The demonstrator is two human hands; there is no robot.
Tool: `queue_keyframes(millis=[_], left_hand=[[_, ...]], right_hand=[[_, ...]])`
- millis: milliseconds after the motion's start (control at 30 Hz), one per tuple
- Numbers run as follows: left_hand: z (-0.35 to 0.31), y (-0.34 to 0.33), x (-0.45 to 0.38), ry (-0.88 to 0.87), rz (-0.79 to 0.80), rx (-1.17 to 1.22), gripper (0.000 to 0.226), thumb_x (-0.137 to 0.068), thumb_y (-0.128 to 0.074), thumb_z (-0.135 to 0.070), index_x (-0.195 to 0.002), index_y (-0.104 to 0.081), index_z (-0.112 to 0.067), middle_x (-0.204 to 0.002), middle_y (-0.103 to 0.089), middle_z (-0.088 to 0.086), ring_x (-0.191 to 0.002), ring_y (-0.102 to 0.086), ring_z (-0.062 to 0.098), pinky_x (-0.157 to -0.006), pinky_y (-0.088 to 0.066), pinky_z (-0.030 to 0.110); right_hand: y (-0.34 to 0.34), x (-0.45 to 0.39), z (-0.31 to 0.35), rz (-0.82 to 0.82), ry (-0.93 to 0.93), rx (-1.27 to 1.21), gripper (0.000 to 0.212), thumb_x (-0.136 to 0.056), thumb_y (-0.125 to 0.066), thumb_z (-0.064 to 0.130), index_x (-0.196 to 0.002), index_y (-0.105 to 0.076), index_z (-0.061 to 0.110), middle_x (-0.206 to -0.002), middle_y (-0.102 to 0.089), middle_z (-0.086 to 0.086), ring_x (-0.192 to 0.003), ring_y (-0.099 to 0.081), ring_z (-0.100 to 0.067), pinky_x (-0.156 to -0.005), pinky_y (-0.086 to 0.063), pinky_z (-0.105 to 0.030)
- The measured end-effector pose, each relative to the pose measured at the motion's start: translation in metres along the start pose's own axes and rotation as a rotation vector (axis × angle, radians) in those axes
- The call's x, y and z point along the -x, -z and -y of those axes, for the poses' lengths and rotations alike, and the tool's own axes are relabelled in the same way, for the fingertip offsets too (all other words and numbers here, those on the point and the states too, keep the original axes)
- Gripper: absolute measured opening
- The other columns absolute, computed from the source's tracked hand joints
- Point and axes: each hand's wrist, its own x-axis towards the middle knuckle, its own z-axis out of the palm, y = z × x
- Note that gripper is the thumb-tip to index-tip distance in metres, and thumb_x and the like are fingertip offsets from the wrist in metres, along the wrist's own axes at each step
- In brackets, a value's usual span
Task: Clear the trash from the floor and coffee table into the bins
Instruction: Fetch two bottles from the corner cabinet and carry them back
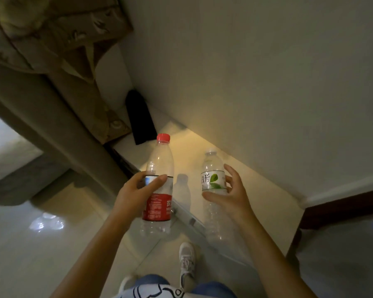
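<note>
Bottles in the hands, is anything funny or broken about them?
Nothing looks broken or spilled. The left hand holds the red-capped bottle upright, and the right hand holds the leaf-label bottle upright. Both look empty with caps on. A black object leans in the corner; I cannot tell what it is.

Open floor [202, 147] is seen mid-frame, bounded by the wall [267, 82] on the right, a sofa [52, 117] upper left, and a black object [141, 119] in the corner.

Both arms reach forward. The left hand [136, 191] grips a bottle [158, 181]. The right hand [229, 193] clasps another bottle [213, 181].
</note>
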Motion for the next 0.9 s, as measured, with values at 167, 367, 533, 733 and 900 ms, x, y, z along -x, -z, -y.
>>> queue_keyframes(millis=[167,367,533,733,900], left_hand=[[-0.003,0.039,0.030,-0.018,-0.053,0.303,0.048,-0.076,-0.062,-0.043,-0.120,-0.054,-0.027,-0.097,-0.069,0.003,-0.073,-0.072,0.017,-0.051,-0.054,0.024],[0.025,0.104,0.084,-0.077,-0.208,0.441,0.042,-0.069,-0.066,-0.039,-0.109,-0.053,-0.040,-0.085,-0.073,-0.010,-0.077,-0.071,0.009,-0.055,-0.053,0.024],[0.071,0.174,0.150,-0.107,-0.400,0.535,0.068,-0.062,-0.071,-0.039,-0.126,-0.050,-0.032,-0.110,-0.067,0.003,-0.095,-0.067,0.018,-0.069,-0.053,0.033],[0.154,0.253,0.255,-0.123,-0.653,0.607,0.072,-0.059,-0.076,-0.036,-0.127,-0.052,-0.036,-0.115,-0.065,0.003,-0.100,-0.066,0.022,-0.079,-0.055,0.042],[0.220,0.299,0.340,-0.138,-0.879,0.653,0.073,-0.058,-0.076,-0.034,-0.127,-0.052,-0.035,-0.113,-0.064,0.000,-0.099,-0.066,0.019,-0.070,-0.054,0.032]], right_hand=[[-0.033,0.021,0.035,0.160,0.156,-0.038,0.092,-0.067,-0.083,0.006,-0.136,-0.034,0.041,-0.118,-0.051,0.017,-0.097,-0.063,-0.006,-0.061,-0.052,-0.014],[-0.108,0.054,0.058,0.308,0.308,0.049,0.091,-0.067,-0.084,0.011,-0.136,-0.033,0.043,-0.124,-0.049,0.016,-0.104,-0.060,-0.010,-0.069,-0.055,-0.016],[-0.193,0.105,0.059,0.487,0.427,0.124,0.089,-0.068,-0.084,0.011,-0.132,-0.032,0.046,-0.120,-0.048,0.026,-0.104,-0.057,0.003,-0.069,-0.051,-0.009],[-0.297,0.199,0.041,0.790,0.507,0.200,0.096,-0.067,-0.083,0.005,-0.141,-0.032,0.038,-0.125,-0.052,0.016,-0.103,-0.059,0.004,-0.070,-0.051,-0.011],[-0.372,0.277,0.018,1.036,0.553,0.216,0.094,-0.068,-0.080,-0.001,-0.141,-0.032,0.035,-0.126,-0.052,0.011,-0.099,-0.060,0.009,-0.068,-0.052,-0.012]])
